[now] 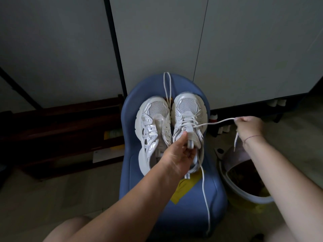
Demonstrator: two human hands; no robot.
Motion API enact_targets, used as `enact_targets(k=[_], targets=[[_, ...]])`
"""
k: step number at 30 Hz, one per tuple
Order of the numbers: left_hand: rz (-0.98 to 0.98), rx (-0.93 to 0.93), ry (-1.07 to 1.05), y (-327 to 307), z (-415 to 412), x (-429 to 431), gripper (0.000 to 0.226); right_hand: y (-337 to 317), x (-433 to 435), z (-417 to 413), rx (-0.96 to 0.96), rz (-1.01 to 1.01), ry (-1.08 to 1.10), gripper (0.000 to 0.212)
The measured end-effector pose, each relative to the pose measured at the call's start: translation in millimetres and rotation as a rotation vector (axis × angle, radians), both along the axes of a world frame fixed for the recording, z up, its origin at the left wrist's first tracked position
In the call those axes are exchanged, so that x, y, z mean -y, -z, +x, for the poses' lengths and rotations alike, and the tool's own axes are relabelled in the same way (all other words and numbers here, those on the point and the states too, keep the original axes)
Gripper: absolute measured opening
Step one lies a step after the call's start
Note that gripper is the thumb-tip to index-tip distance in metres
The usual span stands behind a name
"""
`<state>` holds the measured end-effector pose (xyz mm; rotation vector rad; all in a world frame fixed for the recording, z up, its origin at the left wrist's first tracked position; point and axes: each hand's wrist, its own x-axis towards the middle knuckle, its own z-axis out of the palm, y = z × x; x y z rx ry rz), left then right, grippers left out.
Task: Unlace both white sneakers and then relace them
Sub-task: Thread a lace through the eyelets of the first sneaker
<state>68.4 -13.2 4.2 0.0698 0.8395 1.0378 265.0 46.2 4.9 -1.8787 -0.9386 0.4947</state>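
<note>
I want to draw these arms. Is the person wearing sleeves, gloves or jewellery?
No sleeves or gloves show. The left hand wears nothing. The right hand has a thin reddish thread bracelet round its wrist.

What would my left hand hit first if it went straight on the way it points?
The sneaker on the right: your left hand grips its tongue, so it would likely press into that laced upper.

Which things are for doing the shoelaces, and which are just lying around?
For the job: laced sneaker, whose tongue the left hand holds; its lace, pinched by the right hand; bare sneaker; loose lace.
Just there: blue chair under them, yellow paper, bucket.
</note>
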Motion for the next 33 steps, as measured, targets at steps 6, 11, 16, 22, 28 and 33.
enact_targets(k=[6,11,16,22,28,33], targets=[[0.011,-0.018,0.011,-1.6,0.9,0.8,0.016,-11.8,20.9,-47.9,-0.036,0.101,-0.623,0.015],[0.018,-0.041,0.030,-2.9,0.7,2.3,0.021,0.8,21.8,-63.8,0.139,0.093,-0.633,0.015],[0.020,-0.054,0.036,-2.5,-0.5,2.7,0.021,0.4,22.7,-71.6,0.339,0.121,-0.571,0.010],[0.025,-0.037,0.027,-4.3,-0.3,3.3,0.021,0.2,24.8,-72.6,0.375,0.171,-0.589,0.013],[0.034,-0.062,0.036,-5.2,-0.8,4.4,0.021,-2.3,25.3,-71.8,0.425,0.168,-0.613,0.012],[0.027,-0.063,0.034,-6.6,-1.3,5.0,0.022,-3.7,26.8,-72.7,0.451,0.141,-0.618,0.005]])
